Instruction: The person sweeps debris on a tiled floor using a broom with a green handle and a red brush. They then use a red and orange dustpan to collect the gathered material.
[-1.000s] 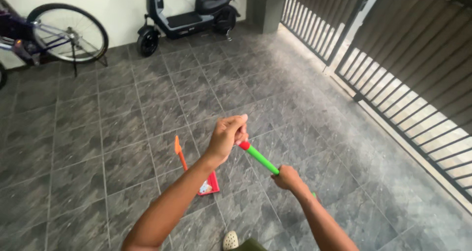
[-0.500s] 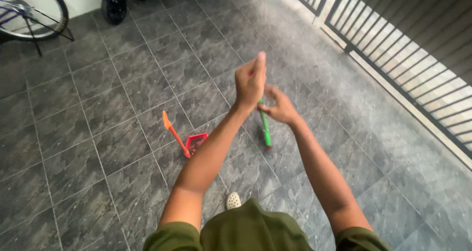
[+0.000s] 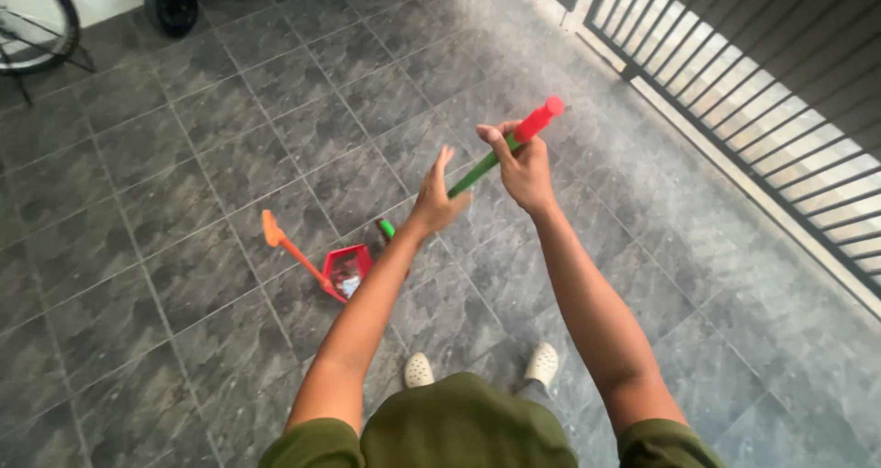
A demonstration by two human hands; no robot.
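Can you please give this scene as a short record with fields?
Place: grey tiled floor beside a dark barred gate
Right hand: grips green stick with red end
Left hand: open, fingers spread, against the stick
On floor: red dustpan with orange handle
Background: bicycle wheel, scooter wheel

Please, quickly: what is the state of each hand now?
Left hand: open, fingers spread beside the green stick with red tip.
Right hand: closed around that stick.

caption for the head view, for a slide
Right hand grips a green broom handle; open left hand beside it, red dustpan below.
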